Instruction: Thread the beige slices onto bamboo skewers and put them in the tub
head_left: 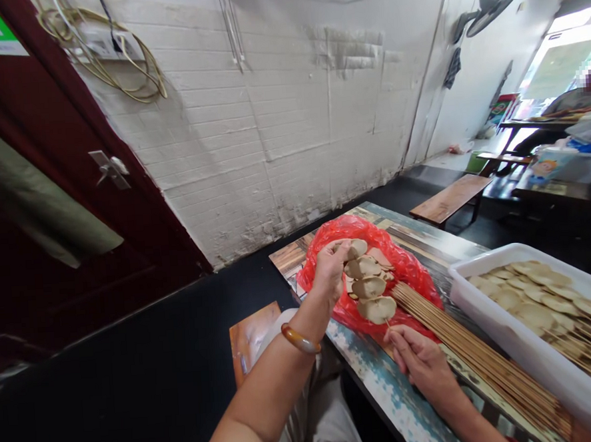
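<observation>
My left hand (331, 267) pinches a round tan slice (358, 247) at the top of a row of several such slices. They look threaded on one thin bamboo skewer (388, 323), whose lower end is gripped in my right hand (418, 355). The row is held tilted above an open red plastic bag (407, 259), where more slices lie, partly hidden behind my left hand and the row. Just beyond my right hand, a bundle of bamboo skewers (476, 350) rests with one end on the bag.
A white plastic tub (527, 360) on the right holds many slices on skewers. The patterned table (374, 359) has its near edge by my lap. Behind it stand a wooden bench (451, 198) and a white wall (288, 101). A person (576, 100) sits far right.
</observation>
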Action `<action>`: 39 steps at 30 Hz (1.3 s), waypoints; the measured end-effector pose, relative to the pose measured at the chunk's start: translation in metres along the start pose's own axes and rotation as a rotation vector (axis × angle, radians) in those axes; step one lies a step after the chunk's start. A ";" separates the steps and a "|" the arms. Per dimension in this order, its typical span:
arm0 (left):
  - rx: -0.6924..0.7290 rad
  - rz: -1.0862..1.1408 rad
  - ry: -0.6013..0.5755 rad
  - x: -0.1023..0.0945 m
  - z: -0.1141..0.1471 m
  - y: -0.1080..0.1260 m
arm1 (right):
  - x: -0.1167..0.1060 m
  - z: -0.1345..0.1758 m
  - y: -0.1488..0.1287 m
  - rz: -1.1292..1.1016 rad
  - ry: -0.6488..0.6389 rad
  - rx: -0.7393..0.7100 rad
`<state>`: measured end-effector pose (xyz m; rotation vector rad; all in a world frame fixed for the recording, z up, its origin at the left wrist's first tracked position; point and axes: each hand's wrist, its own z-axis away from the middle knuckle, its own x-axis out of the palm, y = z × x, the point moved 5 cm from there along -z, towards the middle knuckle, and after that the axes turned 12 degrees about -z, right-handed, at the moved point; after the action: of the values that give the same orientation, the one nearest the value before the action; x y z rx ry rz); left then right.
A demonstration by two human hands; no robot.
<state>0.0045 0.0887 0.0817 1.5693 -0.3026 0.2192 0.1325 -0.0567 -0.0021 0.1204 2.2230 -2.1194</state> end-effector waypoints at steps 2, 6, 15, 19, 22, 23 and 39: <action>-0.013 -0.001 0.005 0.000 -0.002 0.000 | 0.000 0.000 0.000 -0.008 0.002 -0.003; -0.015 -0.030 0.015 0.002 -0.006 -0.003 | 0.000 -0.001 -0.001 -0.020 0.011 -0.019; 0.027 -0.126 0.006 0.008 -0.006 -0.004 | -0.002 0.000 -0.004 -0.017 0.022 -0.006; -0.054 -0.004 -0.112 0.008 -0.003 -0.008 | -0.003 0.000 -0.003 -0.065 0.047 0.018; -0.144 0.083 -0.228 0.011 0.005 -0.011 | -0.002 0.000 -0.001 -0.086 0.048 0.026; -0.175 0.100 -0.242 0.011 0.007 -0.013 | -0.002 0.000 -0.001 -0.087 0.047 0.026; -0.293 0.152 -0.339 0.010 0.022 -0.013 | -0.011 -0.012 -0.025 0.224 0.229 -0.287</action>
<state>0.0165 0.0665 0.0722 1.2886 -0.6902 0.0216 0.1414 -0.0458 0.0241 0.5905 2.4729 -1.7298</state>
